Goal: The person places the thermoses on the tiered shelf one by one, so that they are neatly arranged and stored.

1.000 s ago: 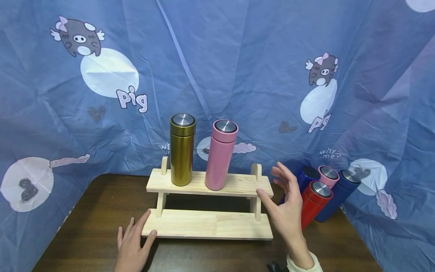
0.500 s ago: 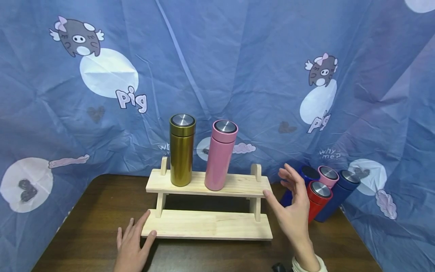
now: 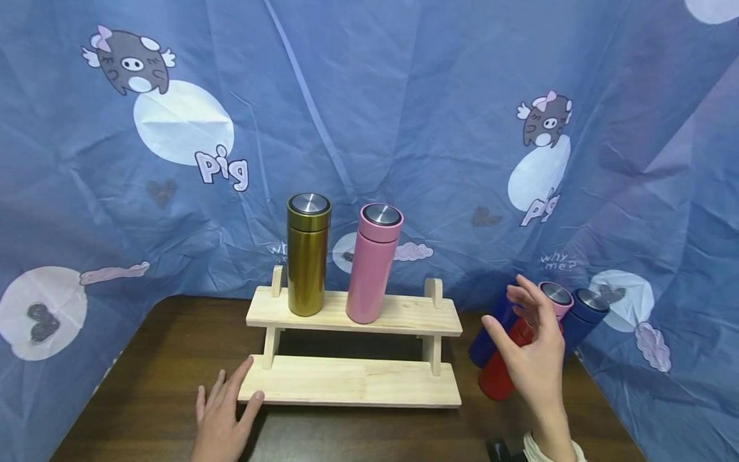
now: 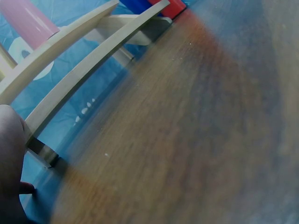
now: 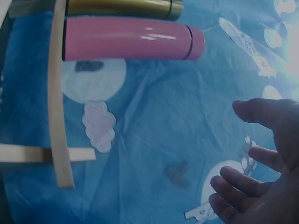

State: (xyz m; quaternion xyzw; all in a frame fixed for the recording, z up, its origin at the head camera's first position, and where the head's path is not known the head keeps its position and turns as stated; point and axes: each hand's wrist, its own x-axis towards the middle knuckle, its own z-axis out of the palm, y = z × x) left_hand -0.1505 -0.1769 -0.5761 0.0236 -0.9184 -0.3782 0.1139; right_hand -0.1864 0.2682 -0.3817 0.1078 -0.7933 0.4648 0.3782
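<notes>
My left hand [image 3: 222, 417] touches the left end of the lower board of a two-tier wooden display stand [image 3: 352, 383], fingers extended and thumb at the front edge. In the left wrist view only part of that hand [image 4: 10, 172] shows. A gold thermos bottle [image 3: 307, 273] and a pink thermos bottle [image 3: 371, 279] stand upright on the upper tier. My right hand [image 3: 537, 359] is over the bottles on the right, fingers spread and holding nothing. It partly covers a red thermos bottle [image 3: 495, 380]. The right wrist view shows the thumb and fingers apart.
Around the red bottle stand a bright blue bottle [image 3: 482, 350], a second pink bottle [image 3: 557, 294] and a navy bottle [image 3: 587, 308]. Behind the brown table [image 3: 156, 372] hangs a blue cloth [image 3: 369, 115] printed with pigs.
My right hand has moved rightward from the stand's right end to the red bottle, now covering its lid. My left hand stays at the lower board. The bottles have not moved.
</notes>
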